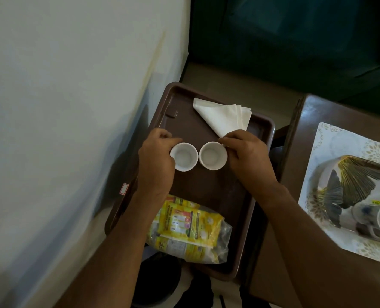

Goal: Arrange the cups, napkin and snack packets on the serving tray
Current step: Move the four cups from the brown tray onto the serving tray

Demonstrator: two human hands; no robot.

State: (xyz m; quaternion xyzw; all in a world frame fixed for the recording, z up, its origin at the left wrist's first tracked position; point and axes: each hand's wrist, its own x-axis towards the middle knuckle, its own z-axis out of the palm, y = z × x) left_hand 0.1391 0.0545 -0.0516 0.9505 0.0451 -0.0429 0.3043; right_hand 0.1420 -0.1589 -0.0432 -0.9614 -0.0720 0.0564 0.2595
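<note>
Yellow crinkly plastic snack packets (189, 230) at brown plastic serving tray (260, 130) near end | my left hand (155, 165), right hand (249, 158) fingers clamped on two small white cups (184, 156) (212, 155) mid-tray, rims touching; light, rigid, grip sidewalls | white folded paper napkin (224, 116) far end, limp

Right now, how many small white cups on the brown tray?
2. Left small white cup sits mid brown plastic tray, held by the left hand; right small white cup is beside it, held by the right hand. None seem hidden.
</note>
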